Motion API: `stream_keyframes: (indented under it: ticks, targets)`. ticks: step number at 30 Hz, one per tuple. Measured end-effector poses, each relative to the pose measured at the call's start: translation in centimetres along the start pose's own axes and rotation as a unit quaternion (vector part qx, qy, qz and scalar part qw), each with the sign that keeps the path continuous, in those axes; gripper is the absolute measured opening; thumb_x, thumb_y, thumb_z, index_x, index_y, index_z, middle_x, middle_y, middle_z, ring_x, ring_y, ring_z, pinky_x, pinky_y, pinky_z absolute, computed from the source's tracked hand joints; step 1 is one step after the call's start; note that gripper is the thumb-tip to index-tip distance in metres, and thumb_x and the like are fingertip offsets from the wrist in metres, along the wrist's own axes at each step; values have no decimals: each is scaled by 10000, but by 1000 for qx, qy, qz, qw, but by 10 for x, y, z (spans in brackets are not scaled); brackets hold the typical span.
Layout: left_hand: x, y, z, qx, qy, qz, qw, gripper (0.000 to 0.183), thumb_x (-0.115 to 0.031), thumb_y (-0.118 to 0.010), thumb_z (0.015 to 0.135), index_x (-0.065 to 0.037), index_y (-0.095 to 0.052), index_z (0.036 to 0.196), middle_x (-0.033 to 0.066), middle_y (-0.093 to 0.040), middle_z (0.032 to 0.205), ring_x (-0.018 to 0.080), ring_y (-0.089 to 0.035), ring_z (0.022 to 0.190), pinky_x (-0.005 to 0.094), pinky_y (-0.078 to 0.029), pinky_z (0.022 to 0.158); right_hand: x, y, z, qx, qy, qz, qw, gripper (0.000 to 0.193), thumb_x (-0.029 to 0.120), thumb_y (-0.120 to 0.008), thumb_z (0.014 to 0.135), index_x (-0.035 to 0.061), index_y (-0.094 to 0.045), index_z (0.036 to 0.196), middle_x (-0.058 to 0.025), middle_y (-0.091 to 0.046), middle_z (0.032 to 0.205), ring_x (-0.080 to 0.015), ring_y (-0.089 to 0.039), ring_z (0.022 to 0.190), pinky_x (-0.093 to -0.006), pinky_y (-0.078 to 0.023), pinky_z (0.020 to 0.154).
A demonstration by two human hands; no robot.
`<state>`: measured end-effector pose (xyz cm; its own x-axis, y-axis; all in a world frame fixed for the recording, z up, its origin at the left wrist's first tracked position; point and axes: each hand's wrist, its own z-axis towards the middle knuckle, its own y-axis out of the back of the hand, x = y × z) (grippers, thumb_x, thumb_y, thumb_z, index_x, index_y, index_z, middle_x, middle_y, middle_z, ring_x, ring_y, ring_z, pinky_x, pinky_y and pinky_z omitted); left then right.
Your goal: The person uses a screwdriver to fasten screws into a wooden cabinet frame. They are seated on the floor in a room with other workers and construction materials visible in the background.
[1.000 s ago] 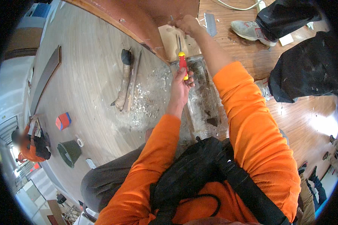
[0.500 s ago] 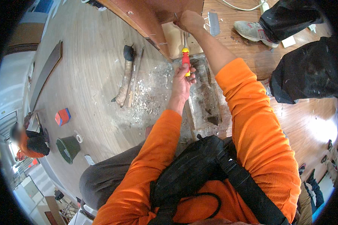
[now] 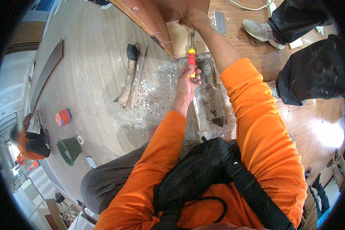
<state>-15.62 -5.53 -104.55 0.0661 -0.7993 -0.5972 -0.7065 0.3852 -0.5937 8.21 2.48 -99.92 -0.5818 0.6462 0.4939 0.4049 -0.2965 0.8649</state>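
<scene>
My left hand (image 3: 186,82) grips the red-and-yellow handle of a chisel-like tool (image 3: 191,59), whose metal blade points up toward a brown wooden board (image 3: 149,17). My right hand (image 3: 193,19) reaches past it and rests on the lower edge of that board, fingers curled on the wood. Below both hands lies an opening in the wood floor (image 3: 211,99), dark and dirty inside. Both my sleeves are orange.
A hammer (image 3: 128,73) and a wood strip lie left of the opening among wood chips (image 3: 153,99). Another person's shoe (image 3: 258,30) and dark trousers are at top right, a black bag (image 3: 314,73) at right. A green bucket (image 3: 69,149) and a red-blue box (image 3: 64,117) stand at left.
My left hand has raised the tool a little, closer to the board's edge. My right hand stays on the board.
</scene>
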Motion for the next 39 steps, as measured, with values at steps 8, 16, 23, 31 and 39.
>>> stream_keyframes:
  ticks: [8, 16, 23, 31, 39]
  targets:
    - [-3, 1, -4, -29, -7, -21, 999, 259, -314, -661, 868, -106, -551, 975, 38, -617, 819, 110, -541, 641, 280, -454, 558, -15, -4, 3, 177, -69, 347, 919, 211, 260, -572, 868, 88, -683, 921, 9, -602, 694, -128, -534, 605, -301, -473, 604]
    - [-3, 4, -2, -32, -9, -18, 999, 260, -322, -670, 859, -113, -546, 951, 27, -616, 806, 104, -540, 635, 278, -451, 552, -9, -15, 9, 129, -55, 362, 921, 176, 192, -545, 885, 71, -671, 903, -18, -600, 674, -147, -493, 521, -294, -437, 476]
    - [-7, -2, -2, -16, -16, -37, 999, 284, -348, -689, 842, -140, -526, 945, 17, -614, 810, 107, -537, 646, 291, -447, 568, -1, 8, 7, 88, 11, 50, 995, 265, 316, -573, 878, 73, -677, 864, -60, -596, 658, -161, -512, 568, -310, -484, 562]
    - [-7, -3, 0, -13, -8, -42, 999, 266, -338, -685, 846, -150, -521, 937, 15, -608, 806, 113, -536, 661, 302, -444, 578, -8, -1, 14, 124, -124, 333, 927, 287, 344, -584, 885, 78, -670, 820, -7, -605, 691, -134, -540, 612, -304, -490, 571]
    - [-5, -4, 0, -9, 0, -39, 999, 234, -312, -689, 845, -154, -526, 903, 19, -614, 797, 111, -542, 645, 287, -453, 576, -15, 11, 1, 182, -157, 457, 857, 193, 266, -574, 914, 115, -691, 882, 32, -605, 703, -87, -542, 644, -254, -464, 572]
